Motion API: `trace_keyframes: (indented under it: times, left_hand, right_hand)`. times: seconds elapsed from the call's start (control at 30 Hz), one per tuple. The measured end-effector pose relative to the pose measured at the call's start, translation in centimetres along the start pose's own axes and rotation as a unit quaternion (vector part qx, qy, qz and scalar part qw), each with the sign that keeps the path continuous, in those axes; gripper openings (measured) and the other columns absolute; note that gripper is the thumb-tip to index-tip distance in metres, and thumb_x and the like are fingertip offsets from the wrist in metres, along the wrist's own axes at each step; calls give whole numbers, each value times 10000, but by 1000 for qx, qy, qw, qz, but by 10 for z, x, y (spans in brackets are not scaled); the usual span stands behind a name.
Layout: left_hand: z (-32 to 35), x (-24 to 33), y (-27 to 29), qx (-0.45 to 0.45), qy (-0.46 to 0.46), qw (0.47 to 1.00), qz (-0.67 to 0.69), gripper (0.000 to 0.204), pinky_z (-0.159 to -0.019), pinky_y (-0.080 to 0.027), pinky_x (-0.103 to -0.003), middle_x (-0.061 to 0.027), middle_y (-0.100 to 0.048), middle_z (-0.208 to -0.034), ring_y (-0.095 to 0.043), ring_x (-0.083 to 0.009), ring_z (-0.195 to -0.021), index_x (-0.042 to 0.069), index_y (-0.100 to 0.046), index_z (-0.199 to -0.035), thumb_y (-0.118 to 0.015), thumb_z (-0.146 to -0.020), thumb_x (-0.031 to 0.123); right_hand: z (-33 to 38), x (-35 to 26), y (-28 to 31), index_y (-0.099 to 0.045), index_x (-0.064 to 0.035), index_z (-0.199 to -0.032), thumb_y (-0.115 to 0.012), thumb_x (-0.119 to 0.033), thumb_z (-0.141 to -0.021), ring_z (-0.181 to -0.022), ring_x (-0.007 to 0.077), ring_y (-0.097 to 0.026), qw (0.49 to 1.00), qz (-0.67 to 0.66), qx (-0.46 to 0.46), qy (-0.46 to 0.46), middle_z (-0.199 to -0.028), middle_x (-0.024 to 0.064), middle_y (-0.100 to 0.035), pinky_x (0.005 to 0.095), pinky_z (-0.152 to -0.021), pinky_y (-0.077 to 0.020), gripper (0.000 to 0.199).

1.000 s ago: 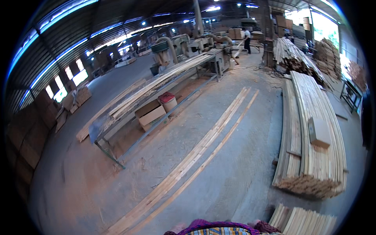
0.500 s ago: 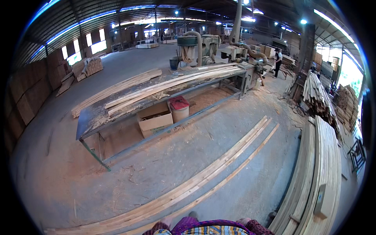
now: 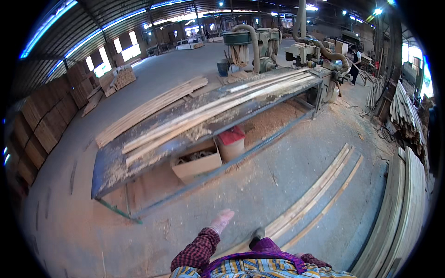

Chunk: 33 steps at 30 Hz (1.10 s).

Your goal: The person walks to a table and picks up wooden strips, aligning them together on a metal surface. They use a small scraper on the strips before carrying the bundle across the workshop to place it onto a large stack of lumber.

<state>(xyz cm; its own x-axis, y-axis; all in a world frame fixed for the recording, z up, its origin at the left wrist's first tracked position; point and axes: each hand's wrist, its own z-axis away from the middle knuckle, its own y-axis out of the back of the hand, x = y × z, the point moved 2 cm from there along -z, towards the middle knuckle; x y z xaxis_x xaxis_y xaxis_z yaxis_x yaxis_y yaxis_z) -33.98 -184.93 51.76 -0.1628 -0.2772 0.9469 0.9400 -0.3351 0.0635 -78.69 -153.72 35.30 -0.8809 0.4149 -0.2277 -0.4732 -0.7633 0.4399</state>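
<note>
My left hand swings out in front of me, empty, fingers apart, at the end of a red checked sleeve. It hangs above the sawdust-covered concrete floor, a little short of the long metal workbench. Several long wooden planks lie along the bench top. My right hand is out of sight. One dark shoe shows below me, beside thin wooden strips lying on the floor.
Under the bench stand a cardboard box and a white bucket with a red lid. A plank stack lies at right. A woodworking machine stands at the bench's far end. A person works far back.
The view has swung left and moved closer to the bench. My left hand has come into view; it was not visible before.
</note>
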Motion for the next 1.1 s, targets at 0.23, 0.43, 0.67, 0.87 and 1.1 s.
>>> trace_keyframes:
  times: [0.23, 0.43, 0.67, 0.87, 1.1]
  left_hand:
    - [-173, 131, 89, 39, -40, 993, 100, 250, -620, -386, -269, 67, -500, -739, -476, -80, -685, 163, -571, -773, -692, -965, 270]
    - [-356, 214, 115, 152, -45, 987, 27, 553, -940, -509, -323, -116, -700, -1209, -638, -187, -1060, -15, -627, -1380, -779, -922, 255]
    - [-570, 322, 210, 226, -62, 903, -361, 751, -1085, -478, -403, -234, -639, -1376, -617, -323, -1283, -20, -559, -1423, -768, -836, 399]
    - [-703, 320, 273, 139, 90, 744, -647, 518, -958, -557, -431, -135, -707, -1255, -678, -303, -1170, 108, -701, -1218, -756, -818, 432]
    - [-685, 345, 272, 4, 5, 726, -688, 383, -932, -531, -429, -122, -717, -1079, -683, -311, -1083, 130, -700, -1037, -736, -834, 452]
  right_hand:
    - [-14, -178, 370, -702, -55, -1294, -576, -430, -960, -1229, 349, -656, 964, -138, 219, 66, -1279, 216, -702, 418, -1064, -495, 519]
    - [-10, -318, 552, -666, -74, -1358, -620, -355, -990, -1245, 291, -649, 917, -219, 277, 184, -1315, 174, -697, 376, -1065, -486, 465]
    - [-107, -412, 681, -669, -101, -1356, -602, -357, -1009, -1239, 299, -651, 917, -206, 276, 204, -1312, 163, -699, 378, -1063, -487, 437]
    - [-161, -509, 800, -694, -105, -1304, -591, -387, -1008, -1185, 347, -665, 914, -153, 307, 215, -1236, 197, -712, 402, -1031, -509, 422]
    - [-227, -607, 957, -678, -149, -1316, -648, -416, -918, -1165, 331, -657, 901, 56, 365, 226, -1222, 146, -709, 445, -1002, -516, 481]
